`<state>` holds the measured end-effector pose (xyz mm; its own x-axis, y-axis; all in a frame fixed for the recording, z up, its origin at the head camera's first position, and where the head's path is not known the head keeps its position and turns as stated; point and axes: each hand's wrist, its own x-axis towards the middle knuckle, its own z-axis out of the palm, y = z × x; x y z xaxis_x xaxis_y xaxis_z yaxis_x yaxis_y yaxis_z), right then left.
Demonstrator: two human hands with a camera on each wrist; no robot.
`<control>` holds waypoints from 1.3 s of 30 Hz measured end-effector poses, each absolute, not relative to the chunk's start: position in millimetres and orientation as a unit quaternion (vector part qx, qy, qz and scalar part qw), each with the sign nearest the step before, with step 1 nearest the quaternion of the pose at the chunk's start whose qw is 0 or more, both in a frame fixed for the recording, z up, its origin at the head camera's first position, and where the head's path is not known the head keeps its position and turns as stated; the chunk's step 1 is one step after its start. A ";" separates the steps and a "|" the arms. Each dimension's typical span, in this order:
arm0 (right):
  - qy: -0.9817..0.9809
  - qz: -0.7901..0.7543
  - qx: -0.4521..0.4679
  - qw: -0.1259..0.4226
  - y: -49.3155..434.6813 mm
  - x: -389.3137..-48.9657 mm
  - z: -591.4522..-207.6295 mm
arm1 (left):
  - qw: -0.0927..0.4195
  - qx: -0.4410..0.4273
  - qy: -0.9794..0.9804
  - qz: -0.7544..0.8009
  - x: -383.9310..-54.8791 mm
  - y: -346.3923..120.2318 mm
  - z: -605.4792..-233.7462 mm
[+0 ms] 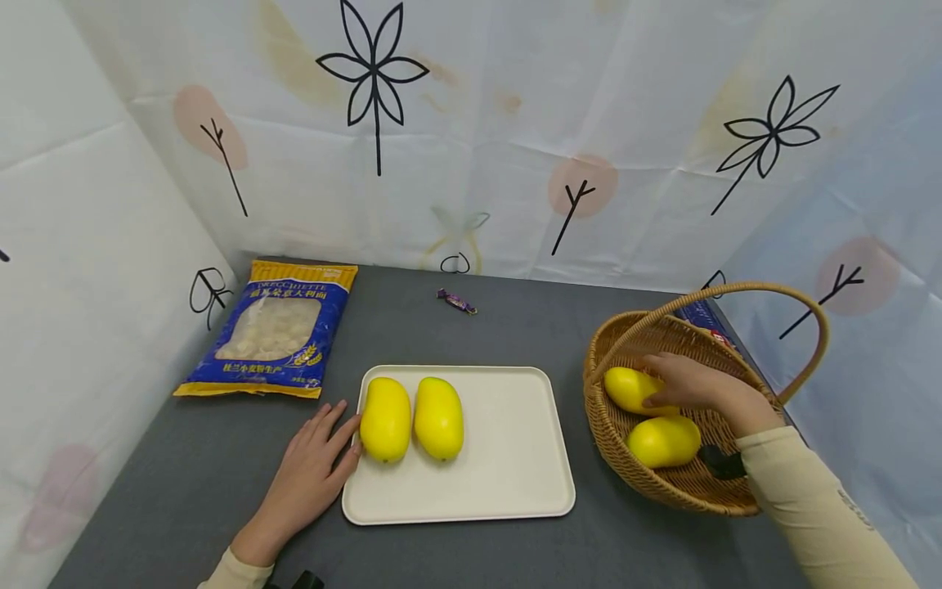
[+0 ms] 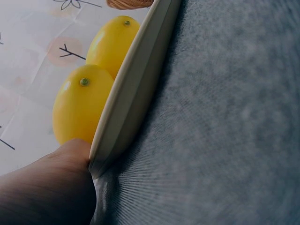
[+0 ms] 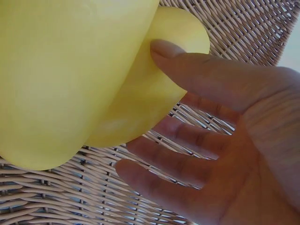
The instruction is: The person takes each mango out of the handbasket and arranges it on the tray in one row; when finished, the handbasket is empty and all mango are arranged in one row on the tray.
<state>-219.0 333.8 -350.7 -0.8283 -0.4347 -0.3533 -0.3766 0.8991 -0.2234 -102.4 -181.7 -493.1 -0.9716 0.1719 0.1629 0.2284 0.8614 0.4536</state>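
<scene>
On the cream tray (image 1: 508,442) lie two yellow mangoes, the left mango (image 1: 386,419) and the right mango (image 1: 438,418). My left hand (image 1: 312,458) rests at the tray's left edge, fingers extended beside the nearer mango. Two more mangoes are inside the wicker basket (image 1: 611,446), an upper mango (image 1: 625,388) and a lower mango (image 1: 665,442). My right hand (image 1: 692,383) reaches into the basket at the upper one. In the right wrist view its thumb overlaps that mango (image 3: 140,108), while the loosely spread fingers (image 3: 159,187) lie beside and behind it.
A blue and yellow pasta bag (image 1: 268,331) lies at the back left. A small purple wrapped candy (image 1: 456,302) is behind the tray. The basket's tall handle (image 1: 817,343) arches over the right side. Behind the basket, a blue package (image 1: 702,315) is partly hidden.
</scene>
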 end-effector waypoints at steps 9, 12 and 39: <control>0.955 -0.074 -0.206 0.201 333.6 -217.1 -350.2 | 0.052 -0.101 -0.964 -0.240 -102.4 -181.4 -492.5; 0.954 -0.078 -0.207 0.204 332.9 -216.7 -350.1 | 0.051 -0.100 -0.965 -0.239 -102.4 -181.4 -492.0; 0.964 -0.084 -0.197 0.161 327.0 -205.1 -312.8 | 0.051 -0.100 -0.964 -0.242 -103.1 -182.2 -494.6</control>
